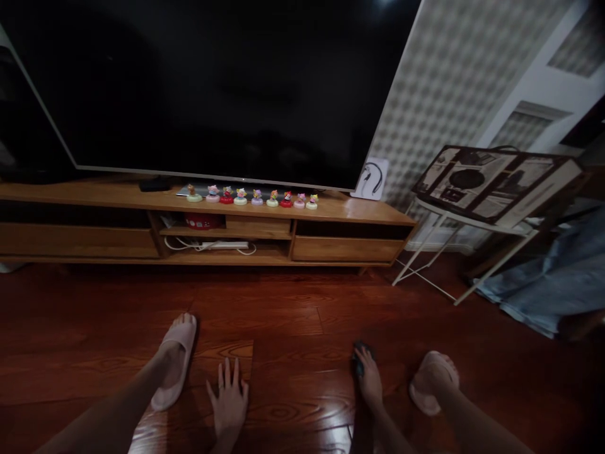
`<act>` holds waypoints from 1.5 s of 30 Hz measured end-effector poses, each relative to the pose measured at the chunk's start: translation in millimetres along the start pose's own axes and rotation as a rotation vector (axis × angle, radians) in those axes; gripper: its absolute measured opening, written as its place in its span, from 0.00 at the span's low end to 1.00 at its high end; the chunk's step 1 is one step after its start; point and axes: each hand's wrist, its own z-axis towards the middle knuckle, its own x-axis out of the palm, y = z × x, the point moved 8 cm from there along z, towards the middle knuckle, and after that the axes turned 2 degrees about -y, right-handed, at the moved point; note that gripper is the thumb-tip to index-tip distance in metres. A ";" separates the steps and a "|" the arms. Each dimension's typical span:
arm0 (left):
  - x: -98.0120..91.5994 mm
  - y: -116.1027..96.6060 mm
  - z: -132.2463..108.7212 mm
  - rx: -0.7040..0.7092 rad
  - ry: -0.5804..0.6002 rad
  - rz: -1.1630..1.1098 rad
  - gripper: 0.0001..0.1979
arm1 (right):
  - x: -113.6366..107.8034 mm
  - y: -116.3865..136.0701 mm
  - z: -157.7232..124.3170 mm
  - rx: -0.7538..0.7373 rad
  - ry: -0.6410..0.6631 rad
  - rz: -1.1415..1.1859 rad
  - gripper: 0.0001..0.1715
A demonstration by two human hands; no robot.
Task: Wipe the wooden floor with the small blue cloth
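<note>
The head view looks down on a reddish wooden floor [288,309], with both of the person's hands low in the frame. The left hand [230,402], lower left of centre, has its fingers [227,373] spread wide, with nothing in them; whether the palm touches the boards I cannot tell. The right hand [370,380], lower right of centre, has its fingers curled over a dark, mouse-shaped object [359,349], which lies partly hidden beneath them; its details are too dim to read. Pale slippers [190,356] are on the feet, one outside each hand. Across the upper left and middle runs a low wooden cabinet [350,249], bearing a big dark television [227,94] and a row of nine small figurines [256,200] along its front edge. A white power strip [224,245] sits on its lower shelf. At the right, a patterned box [496,186] rests on a white-legged stand [425,243], near light-blue fabric [553,271].
</note>
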 end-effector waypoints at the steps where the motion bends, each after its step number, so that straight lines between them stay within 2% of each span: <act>1: -1.4 0.1 -0.3 0.002 -0.001 0.004 0.28 | -5.9 -16.5 -7.7 0.086 -0.084 -0.026 0.41; 3: -3.5 0.1 -0.7 0.005 0.003 0.002 0.29 | -6.6 -24.1 -24.4 0.212 -0.189 -0.081 0.43; 4: -4.1 0.1 -0.8 0.006 0.007 -0.001 0.29 | -1.7 -15.7 -31.5 0.249 -0.214 -0.105 0.44; 6: -5.1 0.3 -0.8 0.004 0.015 -0.006 0.29 | 18.8 22.2 -41.4 0.239 -0.203 -0.118 0.45; 9: -5.6 0.8 -0.7 -0.005 0.028 -0.012 0.29 | 72.5 111.1 -58.1 0.022 -0.041 -0.044 0.49; 12: -4.7 0.5 -0.6 -0.006 0.036 -0.020 0.29 | 129.5 195.9 -96.6 -0.243 0.143 0.033 0.51; 15: -1.8 -0.5 -0.3 0.003 0.032 0.002 0.29 | 161.7 248.1 -134.6 -0.472 0.214 0.079 0.52; 17: 0.9 -0.8 0.3 0.006 0.027 0.015 0.29 | 164.9 262.5 -141.0 -0.615 0.260 0.083 0.50; 20: 4.1 0.0 1.3 0.005 0.015 -0.016 0.29 | 144.0 252.0 -113.4 -0.769 0.398 0.046 0.42; 22: 4.7 0.7 1.5 0.004 0.008 -0.043 0.29 | 114.1 218.5 -73.9 -0.728 0.431 0.009 0.39; 24: 4.3 1.1 1.4 0.002 0.005 -0.041 0.29 | 74.6 161.0 -29.1 -0.523 0.332 -0.036 0.36; 26: 3.6 1.1 1.1 0.000 0.015 -0.019 0.29 | 30.6 87.2 0.2 -0.239 0.132 -0.098 0.34; 28: 2.8 0.6 0.6 -0.001 0.029 -0.008 0.29 | -4.9 20.0 4.1 -0.011 -0.055 -0.157 0.34; 29: 2.3 0.6 0.3 -0.004 0.034 -0.007 0.29 | -15.9 -4.5 -0.5 0.062 -0.120 -0.178 0.35; 31: 1.0 0.9 -0.2 -0.012 0.033 -0.010 0.29 | -21.7 -28.4 -13.4 0.135 -0.176 -0.202 0.37; 32: 0.3 0.9 -0.5 -0.013 0.027 -0.012 0.29 | -17.8 -28.2 -19.7 0.153 -0.178 -0.208 0.37; 34: -0.9 1.2 -0.9 -0.014 0.015 -0.016 0.29 | 0.5 -5.9 -30.1 0.155 -0.145 -0.207 0.37; 36: -0.9 1.5 -1.1 -0.013 0.011 -0.024 0.29 | 28.4 38.6 -38.8 0.098 -0.074 -0.189 0.38; 39: 1.6 1.7 -1.0 -0.010 0.026 -0.041 0.29 | 75.5 118.4 -55.7 -0.071 0.070 -0.134 0.41; 41: 3.4 1.7 -0.7 -0.011 0.020 -0.050 0.29 | 100.3 162.8 -70.0 -0.189 0.150 -0.076 0.43; 43: 5.5 1.6 -0.3 -0.010 0.005 -0.045 0.29 | 115.5 191.8 -81.6 -0.277 0.211 -0.026 0.45; 45: 8.5 1.0 0.3 -0.003 0.004 -0.031 0.29 | 120.5 204.4 -85.4 -0.320 0.259 -0.008 0.47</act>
